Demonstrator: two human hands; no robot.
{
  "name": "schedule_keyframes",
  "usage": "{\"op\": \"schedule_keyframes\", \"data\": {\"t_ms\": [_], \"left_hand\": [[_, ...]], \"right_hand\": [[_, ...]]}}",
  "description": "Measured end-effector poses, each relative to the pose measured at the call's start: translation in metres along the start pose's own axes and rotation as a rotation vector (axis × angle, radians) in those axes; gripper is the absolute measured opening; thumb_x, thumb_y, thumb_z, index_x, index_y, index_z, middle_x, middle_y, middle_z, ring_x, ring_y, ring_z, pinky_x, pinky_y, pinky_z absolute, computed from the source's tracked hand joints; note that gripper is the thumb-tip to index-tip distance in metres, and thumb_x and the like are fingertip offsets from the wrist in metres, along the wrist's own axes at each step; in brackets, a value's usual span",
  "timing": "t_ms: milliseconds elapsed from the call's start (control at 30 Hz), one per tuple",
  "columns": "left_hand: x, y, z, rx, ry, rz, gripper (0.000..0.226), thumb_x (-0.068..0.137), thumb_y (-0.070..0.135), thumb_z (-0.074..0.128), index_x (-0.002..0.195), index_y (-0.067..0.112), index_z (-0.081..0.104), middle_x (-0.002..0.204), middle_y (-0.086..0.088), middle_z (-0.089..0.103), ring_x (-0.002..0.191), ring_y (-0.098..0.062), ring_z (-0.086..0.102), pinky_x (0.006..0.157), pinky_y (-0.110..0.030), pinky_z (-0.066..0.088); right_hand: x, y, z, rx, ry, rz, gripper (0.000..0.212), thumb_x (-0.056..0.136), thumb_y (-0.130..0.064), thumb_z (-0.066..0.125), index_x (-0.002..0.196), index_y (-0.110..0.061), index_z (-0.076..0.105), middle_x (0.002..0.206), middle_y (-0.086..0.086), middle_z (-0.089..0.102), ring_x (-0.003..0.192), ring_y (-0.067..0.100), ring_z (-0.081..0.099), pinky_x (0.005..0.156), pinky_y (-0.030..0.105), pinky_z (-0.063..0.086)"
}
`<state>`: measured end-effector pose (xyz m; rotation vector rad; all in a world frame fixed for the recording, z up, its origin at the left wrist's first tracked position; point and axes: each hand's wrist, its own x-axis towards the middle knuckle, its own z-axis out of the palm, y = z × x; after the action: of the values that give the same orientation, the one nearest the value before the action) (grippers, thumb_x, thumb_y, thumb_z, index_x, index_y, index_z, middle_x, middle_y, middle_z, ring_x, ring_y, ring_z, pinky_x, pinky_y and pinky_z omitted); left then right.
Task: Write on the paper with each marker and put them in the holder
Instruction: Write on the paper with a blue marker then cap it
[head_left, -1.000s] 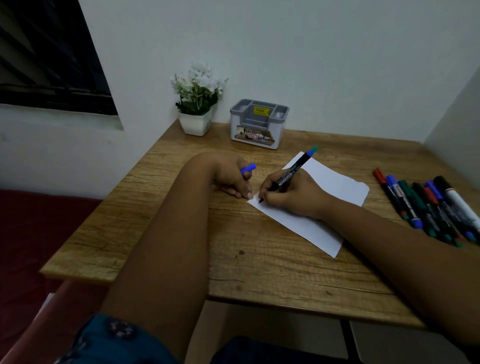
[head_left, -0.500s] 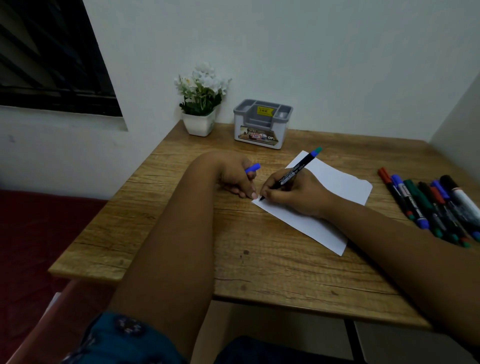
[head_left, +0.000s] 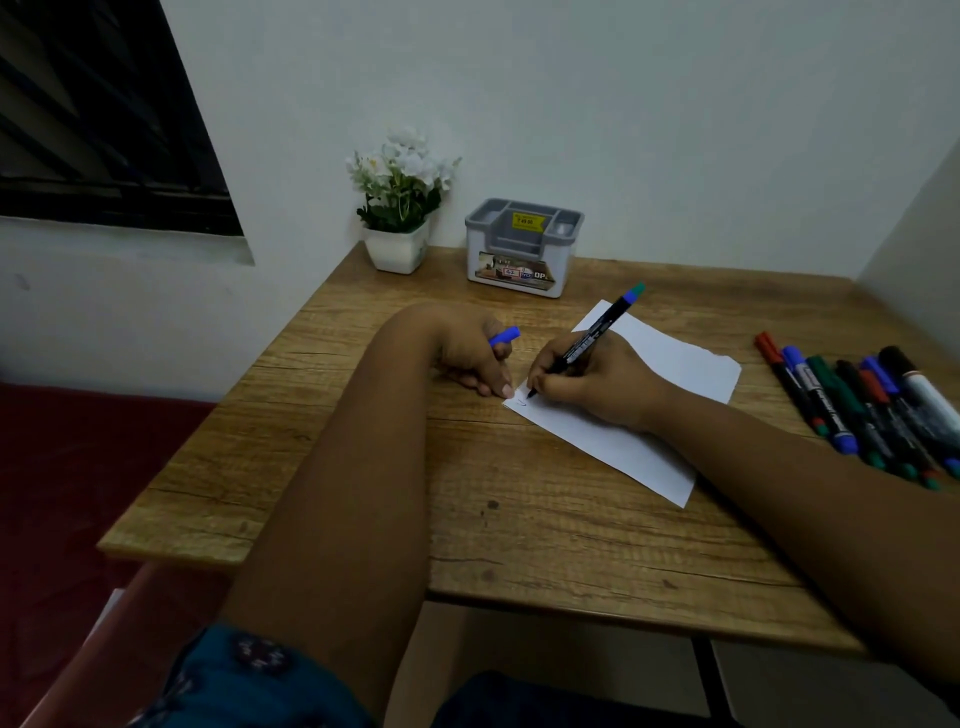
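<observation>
1. Head view, against the earlier frames: the right hand (head_left: 602, 384) keeps its pinch on the black marker (head_left: 582, 345), and the tip has now left a small mark (head_left: 521, 402) on the near-left corner of the paper (head_left: 649, 441), where there was none a second ago. The left hand (head_left: 472, 358) has stayed put, its fingers curled round the blue cap (head_left: 504, 336), one fingertip pressing on the paper's corner just beside the marker tip.
2. Head view, hard to make out: the mark is too small to read. The right fingers cover the marker's lower barrel, and the hand hides the middle of the paper. Most of the blue cap sits inside the left fist; only its end sticks out. The row of spare markers (head_left: 857, 410) runs off the right edge, so their count is uncertain.
3. Head view, surroundings: beyond the fingertips, at the back of the wooden table (head_left: 363, 467), stands the grey holder (head_left: 523, 247), no markers visible in its compartments. Left of it is a white pot of flowers (head_left: 400, 208). A dark window (head_left: 93, 114) is at upper left.
</observation>
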<state>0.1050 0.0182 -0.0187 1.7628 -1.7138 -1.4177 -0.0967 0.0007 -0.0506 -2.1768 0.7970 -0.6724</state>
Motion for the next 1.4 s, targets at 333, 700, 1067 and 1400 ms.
{"op": "schedule_keyframes", "data": {"t_ms": [333,700,1067,1400], "left_hand": [[-0.002,0.001,0.000,0.000,0.004,-0.007,0.043,0.075,-0.007,0.073,0.063,0.018,0.041,0.072,-0.001,0.073,0.059,-0.009,0.065,0.050,-0.015,0.050],[-0.002,0.001,0.001,0.004,0.010,-0.007,0.042,0.076,-0.007,0.073,0.063,0.018,0.042,0.074,-0.001,0.073,0.060,-0.009,0.065,0.054,-0.016,0.052],[-0.002,0.006,0.005,0.071,0.078,-0.013,0.041,0.076,0.005,0.078,0.062,0.019,0.043,0.058,-0.001,0.065,0.053,-0.006,0.062,0.050,-0.016,0.049],[-0.003,0.009,0.008,0.115,0.112,-0.026,0.038,0.075,0.005,0.078,0.064,0.017,0.045,0.054,0.001,0.061,0.052,-0.007,0.061,0.049,-0.017,0.047]], "right_hand": [[0.000,0.000,0.001,-0.039,-0.015,-0.014,0.008,0.080,-0.011,0.074,0.079,-0.018,0.076,0.083,0.001,0.075,0.084,0.018,0.068,0.082,0.040,0.056],[0.001,0.003,0.000,-0.058,0.003,-0.007,0.009,0.080,-0.011,0.072,0.079,-0.020,0.075,0.082,-0.004,0.074,0.082,0.008,0.067,0.078,0.026,0.055],[0.007,0.009,-0.007,0.111,-0.003,0.021,0.006,0.076,-0.006,0.069,0.078,-0.009,0.074,0.083,0.011,0.074,0.084,0.028,0.067,0.083,0.044,0.054],[0.005,0.006,-0.005,0.014,-0.042,-0.022,0.007,0.079,0.001,0.070,0.079,-0.005,0.072,0.085,0.009,0.073,0.088,0.024,0.068,0.084,0.040,0.055]]}}
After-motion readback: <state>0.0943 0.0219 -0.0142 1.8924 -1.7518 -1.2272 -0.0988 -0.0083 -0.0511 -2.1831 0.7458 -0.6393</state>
